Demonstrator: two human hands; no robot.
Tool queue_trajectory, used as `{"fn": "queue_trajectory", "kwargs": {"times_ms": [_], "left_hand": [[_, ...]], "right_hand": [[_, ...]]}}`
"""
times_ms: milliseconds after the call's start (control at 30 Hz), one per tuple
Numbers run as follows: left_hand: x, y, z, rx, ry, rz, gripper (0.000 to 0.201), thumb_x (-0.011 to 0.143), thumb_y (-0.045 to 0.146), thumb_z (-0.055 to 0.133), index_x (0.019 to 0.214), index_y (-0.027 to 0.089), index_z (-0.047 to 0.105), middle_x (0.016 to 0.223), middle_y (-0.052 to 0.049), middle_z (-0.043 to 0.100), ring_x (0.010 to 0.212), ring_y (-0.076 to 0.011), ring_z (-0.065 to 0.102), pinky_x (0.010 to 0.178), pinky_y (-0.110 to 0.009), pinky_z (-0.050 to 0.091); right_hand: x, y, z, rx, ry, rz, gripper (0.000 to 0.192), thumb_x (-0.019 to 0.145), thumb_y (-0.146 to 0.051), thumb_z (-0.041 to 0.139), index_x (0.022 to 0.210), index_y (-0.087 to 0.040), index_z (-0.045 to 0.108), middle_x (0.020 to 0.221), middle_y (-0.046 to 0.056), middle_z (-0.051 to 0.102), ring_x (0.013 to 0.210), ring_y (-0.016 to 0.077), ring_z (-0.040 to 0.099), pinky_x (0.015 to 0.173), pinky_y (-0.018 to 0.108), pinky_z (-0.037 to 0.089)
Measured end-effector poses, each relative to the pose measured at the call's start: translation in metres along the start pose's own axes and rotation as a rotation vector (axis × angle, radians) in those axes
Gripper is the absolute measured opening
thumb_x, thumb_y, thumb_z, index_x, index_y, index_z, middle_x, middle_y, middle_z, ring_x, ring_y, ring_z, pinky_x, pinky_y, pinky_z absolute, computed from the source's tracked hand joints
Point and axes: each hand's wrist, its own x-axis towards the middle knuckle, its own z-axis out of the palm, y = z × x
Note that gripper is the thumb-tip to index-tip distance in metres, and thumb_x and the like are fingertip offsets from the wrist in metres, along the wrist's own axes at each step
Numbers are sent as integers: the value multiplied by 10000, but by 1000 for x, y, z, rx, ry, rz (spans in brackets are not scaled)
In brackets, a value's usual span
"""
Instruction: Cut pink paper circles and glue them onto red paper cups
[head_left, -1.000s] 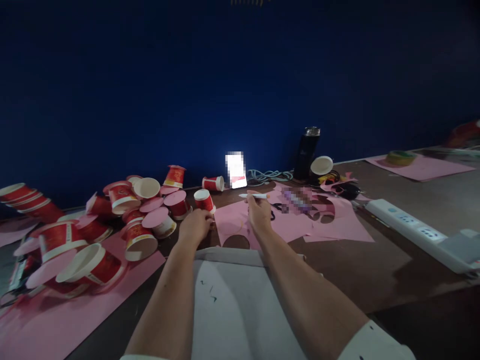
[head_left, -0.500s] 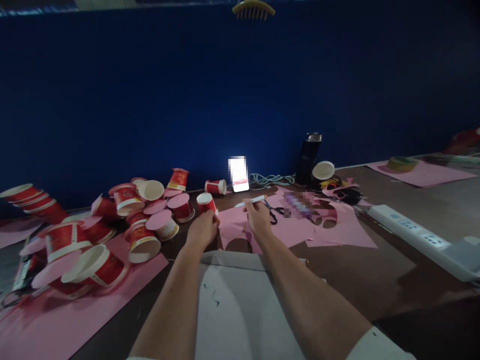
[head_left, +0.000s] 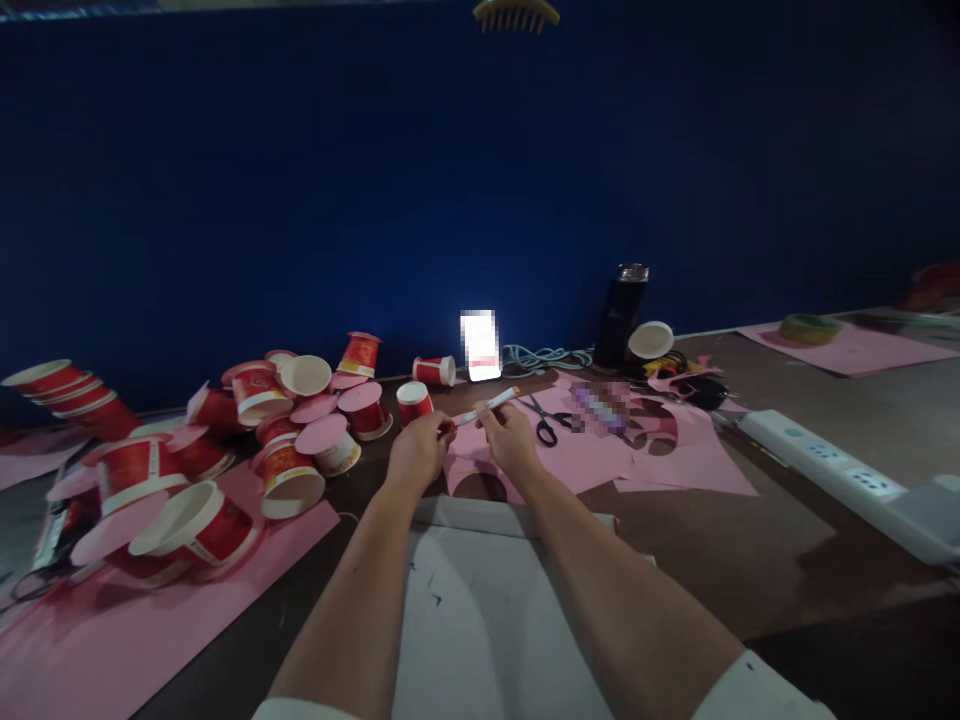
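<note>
Both hands meet on a white marker [head_left: 486,406] held just above the bench [head_left: 750,540]. The right hand [head_left: 510,438] has its grip clenched around the marker's middle, and the left hand [head_left: 420,450] pinches the near end between fingertips; the marker's far tip slants up and away. Directly beneath the marker lies a pink paper sheet [head_left: 592,455] with round holes cut out of it. Just right of the marker, black scissors [head_left: 546,421] rest on that sheet. Just left of the marker stands a red paper cup [head_left: 413,401], and farther left a heap of red cups [head_left: 225,450] with pink discs. Beyond the marker a lit phone [head_left: 480,346] leans at the blue wall.
</note>
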Motion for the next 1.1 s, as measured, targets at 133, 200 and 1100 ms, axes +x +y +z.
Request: {"fn": "queue_trajectory", "kwargs": {"times_ms": [133, 200, 1100], "left_hand": [[-1, 1, 0, 4, 5, 15, 122, 812, 262, 586, 911, 218, 642, 918, -27, 703, 836, -173, 628, 672, -254, 401], [-2, 1, 0, 5, 13, 26, 133, 816, 276, 582, 921, 221, 643, 927, -23, 701, 834, -172, 624, 667, -254, 394], [0, -5, -14, 59, 9, -32, 155, 813, 292, 554, 889, 224, 671, 885, -42, 711, 814, -181, 631, 669, -260, 403]], "right_hand": [[-2, -2, 0, -27, -38, -7, 375, 803, -494, 511, 653, -162, 604, 553, 4, 571, 534, 126, 517, 529, 231, 364], [-3, -3, 0, -36, -68, -4, 363, 806, -479, 512, 671, -158, 615, 551, 1, 569, 525, 122, 510, 529, 230, 366], [-4, -7, 4, -53, -266, 131, 295, 785, -386, 596, 949, -151, 661, 697, 22, 639, 559, 113, 546, 430, 191, 397]]}}
